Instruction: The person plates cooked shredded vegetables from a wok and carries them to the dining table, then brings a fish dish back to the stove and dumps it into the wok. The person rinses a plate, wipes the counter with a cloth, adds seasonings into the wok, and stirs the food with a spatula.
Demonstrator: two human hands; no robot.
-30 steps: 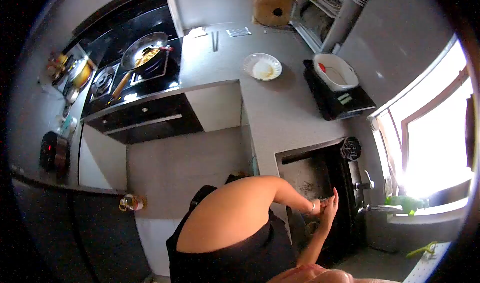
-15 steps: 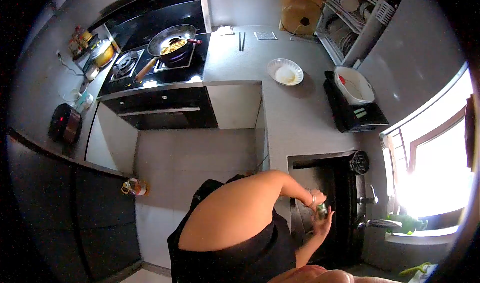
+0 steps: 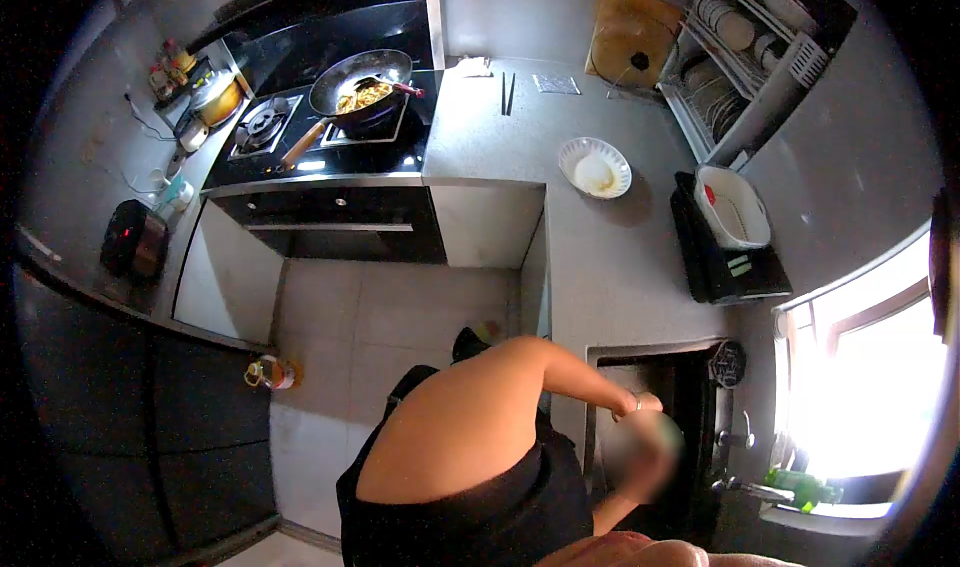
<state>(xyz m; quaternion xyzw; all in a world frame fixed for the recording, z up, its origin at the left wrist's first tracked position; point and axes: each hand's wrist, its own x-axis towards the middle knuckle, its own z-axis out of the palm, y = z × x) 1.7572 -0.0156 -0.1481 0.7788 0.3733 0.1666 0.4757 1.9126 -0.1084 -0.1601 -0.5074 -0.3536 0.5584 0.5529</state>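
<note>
Both of my hands are over the dark sink [image 3: 703,487], beside the window. My left hand [image 3: 648,404], with a bracelet at its wrist, is curled above a small greenish thing [image 3: 670,429], too smeared to name. Just below it, my right hand [image 3: 642,462] is close to the same thing, but its fingers are lost in blur. Right of the hands, a metal faucet [image 3: 745,489] reaches over the sink edge. A green bottle [image 3: 803,489] lies by the window sill.
A wok [image 3: 360,92] holding food sits on the stove [image 3: 300,157]. On the counter are a white plate [image 3: 594,170], dark chopsticks [image 3: 508,95] and a white basin [image 3: 733,207]. A dish rack [image 3: 735,57] stands behind. An oil bottle [image 3: 272,373] is on the floor at left.
My view has shifted slightly, so the counter and sink appear lower and further right. My hands remain together over the sink; the right one is now blurred.
</note>
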